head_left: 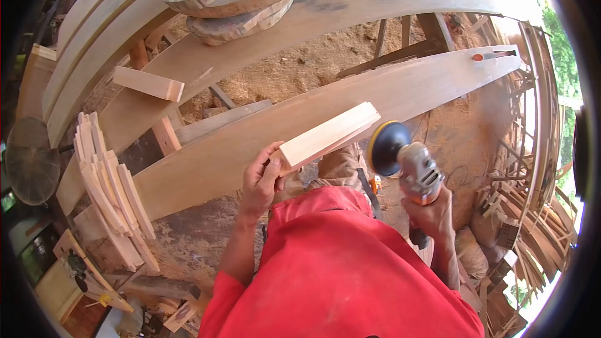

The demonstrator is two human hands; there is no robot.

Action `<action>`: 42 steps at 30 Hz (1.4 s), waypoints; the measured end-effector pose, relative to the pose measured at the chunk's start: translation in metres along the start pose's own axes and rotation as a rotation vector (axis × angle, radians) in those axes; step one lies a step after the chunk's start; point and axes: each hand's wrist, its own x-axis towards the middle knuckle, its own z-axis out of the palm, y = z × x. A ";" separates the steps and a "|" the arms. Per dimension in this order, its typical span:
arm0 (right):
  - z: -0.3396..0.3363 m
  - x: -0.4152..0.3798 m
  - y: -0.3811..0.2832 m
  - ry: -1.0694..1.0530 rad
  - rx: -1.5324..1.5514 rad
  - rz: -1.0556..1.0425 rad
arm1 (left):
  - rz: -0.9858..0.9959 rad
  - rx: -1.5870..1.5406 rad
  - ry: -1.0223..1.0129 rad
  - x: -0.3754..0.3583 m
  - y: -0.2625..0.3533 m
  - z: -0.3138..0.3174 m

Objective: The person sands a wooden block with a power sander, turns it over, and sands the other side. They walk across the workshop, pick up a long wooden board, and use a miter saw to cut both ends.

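Gripping a wooden block (328, 130), the left fingers (258, 166) sit near a long plank (206, 172); right fingers (440, 203) clasp a sander (418, 166); sawdust-strewn floor (269, 72) spreads beyond both

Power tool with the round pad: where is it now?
In the head view, the power tool is right of centre, held in the right hand, its pad near the end of the wooden block in the left hand.

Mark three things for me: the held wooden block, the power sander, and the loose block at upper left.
Held wooden block (328, 130): head view, on its broad upper face.
Power sander (418, 166): head view, on its grey metal housing.
Loose block (146, 84): head view, on its long face.
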 end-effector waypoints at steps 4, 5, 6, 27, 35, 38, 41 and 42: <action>0.038 -0.010 -0.014 -0.091 0.025 -0.160 | -0.008 -0.018 0.070 0.005 0.011 0.018; 0.045 -0.012 -0.014 -0.121 0.024 -0.254 | -0.002 0.029 0.074 0.004 0.013 0.018; 0.050 -0.014 -0.021 -0.149 0.006 -0.299 | -0.005 0.039 0.073 0.002 0.015 0.016; -0.010 0.032 -0.022 0.167 0.059 0.010 | -0.468 -0.339 0.126 0.019 0.015 -0.012; 0.062 0.007 -0.031 -0.060 -0.175 -0.397 | -0.859 -0.938 0.057 0.014 -0.010 -0.012; 0.072 0.008 -0.028 -0.108 -0.184 -0.373 | -0.901 -1.097 0.060 0.006 -0.009 -0.004; 0.073 0.008 -0.034 -0.106 -0.182 -0.357 | -0.875 -1.122 0.123 0.003 -0.018 0.000; 0.072 0.009 -0.035 -0.082 -0.191 -0.381 | -0.874 -1.123 0.114 0.003 -0.018 0.001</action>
